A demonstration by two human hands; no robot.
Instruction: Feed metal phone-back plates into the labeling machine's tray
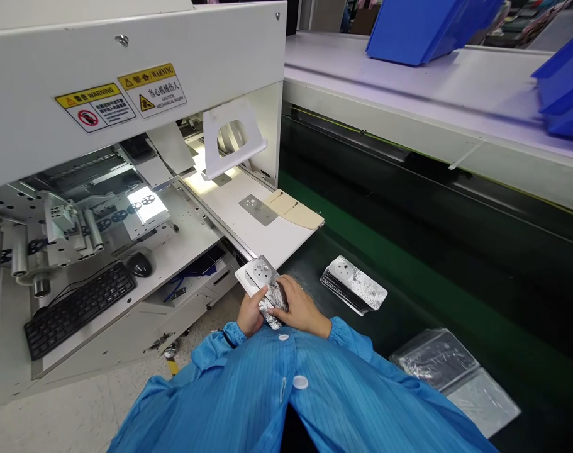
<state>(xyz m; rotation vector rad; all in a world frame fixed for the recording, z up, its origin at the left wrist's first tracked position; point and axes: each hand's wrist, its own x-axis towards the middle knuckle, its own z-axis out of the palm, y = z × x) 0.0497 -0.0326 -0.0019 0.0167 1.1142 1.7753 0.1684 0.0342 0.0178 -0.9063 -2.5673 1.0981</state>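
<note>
Close to my body, both hands hold thin phone-shaped plates [261, 270] with round camera holes at the top and a silvery, mottled surface. My left hand [251, 313] grips the left edge with its thumb on top. My right hand [301, 307] wraps the right side, its fingers lying over the plates. A stack of similar plates [356, 283] lies to the right on the dark green surface. One grey plate [262, 212] rests flat on the machine's white platform [286, 242], beyond my hands.
A white machine [126, 69] with warning labels fills the left, with a keyboard [78, 308] and mouse [139, 265] on its ledge. Plastic-wrapped packs [437, 358] lie at lower right. Blue bins [418, 31] stand on a raised shelf [479, 78].
</note>
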